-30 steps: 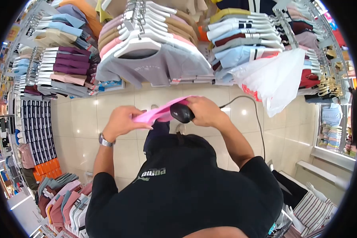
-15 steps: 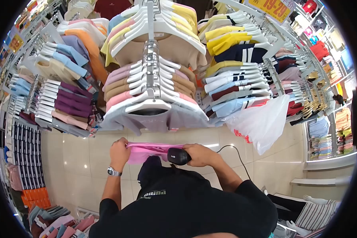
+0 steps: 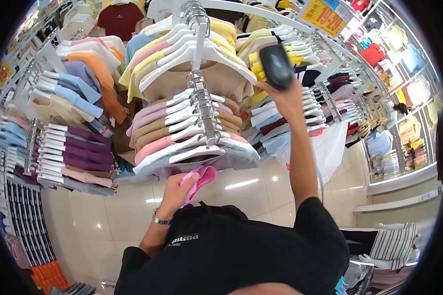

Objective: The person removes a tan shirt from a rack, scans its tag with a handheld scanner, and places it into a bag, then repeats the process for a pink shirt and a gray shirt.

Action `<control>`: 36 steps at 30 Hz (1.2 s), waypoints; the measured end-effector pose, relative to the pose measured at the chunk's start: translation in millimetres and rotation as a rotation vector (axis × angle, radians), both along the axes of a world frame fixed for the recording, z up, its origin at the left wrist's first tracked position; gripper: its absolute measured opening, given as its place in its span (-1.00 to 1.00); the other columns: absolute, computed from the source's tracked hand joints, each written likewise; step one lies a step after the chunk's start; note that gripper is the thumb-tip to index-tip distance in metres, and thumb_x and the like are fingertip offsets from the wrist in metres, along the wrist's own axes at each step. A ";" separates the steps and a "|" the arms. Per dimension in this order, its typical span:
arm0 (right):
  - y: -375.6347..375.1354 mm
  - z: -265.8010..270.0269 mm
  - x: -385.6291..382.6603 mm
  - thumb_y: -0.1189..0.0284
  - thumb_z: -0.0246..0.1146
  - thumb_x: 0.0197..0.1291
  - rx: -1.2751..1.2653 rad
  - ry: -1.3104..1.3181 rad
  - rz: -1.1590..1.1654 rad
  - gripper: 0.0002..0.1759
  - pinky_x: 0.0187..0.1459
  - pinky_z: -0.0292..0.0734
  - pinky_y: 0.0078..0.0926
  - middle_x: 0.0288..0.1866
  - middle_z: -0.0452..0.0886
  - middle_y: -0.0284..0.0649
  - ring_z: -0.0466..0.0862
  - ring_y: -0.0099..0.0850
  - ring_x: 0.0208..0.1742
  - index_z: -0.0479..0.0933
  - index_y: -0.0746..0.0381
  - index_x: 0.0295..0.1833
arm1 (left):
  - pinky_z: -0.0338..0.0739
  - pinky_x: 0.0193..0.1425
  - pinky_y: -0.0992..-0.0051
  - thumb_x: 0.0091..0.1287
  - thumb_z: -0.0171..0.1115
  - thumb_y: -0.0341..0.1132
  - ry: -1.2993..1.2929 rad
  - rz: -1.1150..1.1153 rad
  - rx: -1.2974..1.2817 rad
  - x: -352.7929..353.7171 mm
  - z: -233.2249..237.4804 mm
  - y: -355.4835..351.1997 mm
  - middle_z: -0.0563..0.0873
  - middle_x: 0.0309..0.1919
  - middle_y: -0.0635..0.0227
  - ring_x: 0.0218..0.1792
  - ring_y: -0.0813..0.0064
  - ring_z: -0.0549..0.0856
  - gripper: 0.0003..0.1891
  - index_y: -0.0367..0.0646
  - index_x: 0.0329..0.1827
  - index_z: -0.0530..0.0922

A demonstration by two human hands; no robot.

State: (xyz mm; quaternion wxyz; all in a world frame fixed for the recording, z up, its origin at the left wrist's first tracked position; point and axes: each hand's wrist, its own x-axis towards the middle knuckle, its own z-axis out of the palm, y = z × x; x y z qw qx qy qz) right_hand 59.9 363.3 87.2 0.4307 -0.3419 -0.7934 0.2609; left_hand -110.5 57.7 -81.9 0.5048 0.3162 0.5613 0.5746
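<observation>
My left hand [image 3: 173,195] grips a folded pink garment [image 3: 203,181], its thumb and fingers pinching one side. It sits just in front of the rack's nearest hanger, which carries a grey top [image 3: 234,156]. My right arm reaches up and forward, and my right hand [image 3: 288,101] is closed around a black corded handheld device [image 3: 275,66] with a rounded head. The device overlaps yellow clothes [image 3: 257,69] on the right-hand rack in this view, and its cord hangs down along my forearm.
Ahead, a central rail [image 3: 199,49] holds several tops on white hangers. Purple garments [image 3: 88,140] hang to the left. A white plastic bag [image 3: 330,147] hangs from the right rack. A price sign [image 3: 325,18] stands at upper right; a mannequin in striped cloth [image 3: 391,243] lies at lower right.
My right hand has let go of the pink garment and swung up and right with the black device. My left hand has moved right, keeping the garment, now more bunched.
</observation>
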 end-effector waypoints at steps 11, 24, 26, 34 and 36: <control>59.2 -60.9 -115.5 0.38 0.46 -0.01 0.401 -0.151 -0.095 -0.46 -0.12 0.56 -0.02 -0.21 0.68 0.06 0.67 0.13 -0.12 0.48 0.23 0.12 | 0.44 -0.35 0.68 0.42 0.36 -0.30 0.015 -0.099 0.030 -44.0 3.4 -2.5 0.67 -0.42 0.54 -0.43 0.81 0.53 -0.82 -0.27 -0.18 0.66; 69.3 -75.3 -120.1 0.44 0.45 -0.03 0.575 -0.125 -0.149 -0.56 -0.17 0.57 -0.03 -0.25 0.66 0.09 0.66 0.18 -0.17 0.50 0.25 -0.01 | 0.56 -0.06 0.66 0.44 0.30 -0.41 -0.159 -0.056 0.072 -48.2 4.6 -15.8 0.74 -0.11 0.36 -0.15 0.71 0.67 -0.82 -0.30 0.01 0.67; 71.4 -83.5 -121.2 0.43 0.45 -0.06 0.508 -0.111 -0.162 -0.54 -0.19 0.55 0.00 -0.30 0.66 0.09 0.65 0.16 -0.21 0.49 0.24 0.00 | 0.56 -0.03 0.64 0.46 0.26 -0.40 -0.162 -0.031 0.080 -44.8 6.4 -16.4 0.75 -0.06 0.33 -0.14 0.69 0.67 -0.80 -0.30 0.06 0.67; 62.8 -53.5 -107.3 0.41 0.45 -0.03 0.470 -0.052 -0.199 -0.58 -0.17 0.60 -0.08 -0.24 0.70 0.09 0.70 0.14 -0.17 0.55 0.25 -0.02 | 0.54 0.16 0.54 0.49 0.20 -0.39 0.068 -0.238 -0.014 -55.9 6.0 -27.8 0.77 0.01 0.30 0.00 0.56 0.68 -0.72 -0.28 0.19 0.64; 60.6 -38.9 -100.8 0.40 0.45 -0.03 0.474 -0.056 -0.225 -0.57 -0.16 0.61 -0.08 -0.24 0.70 0.08 0.70 0.14 -0.17 0.56 0.24 0.00 | 0.53 0.19 0.53 0.47 0.21 -0.41 0.096 -0.244 0.016 -55.8 11.3 -28.7 0.78 0.01 0.28 0.03 0.53 0.69 -0.71 -0.26 0.20 0.64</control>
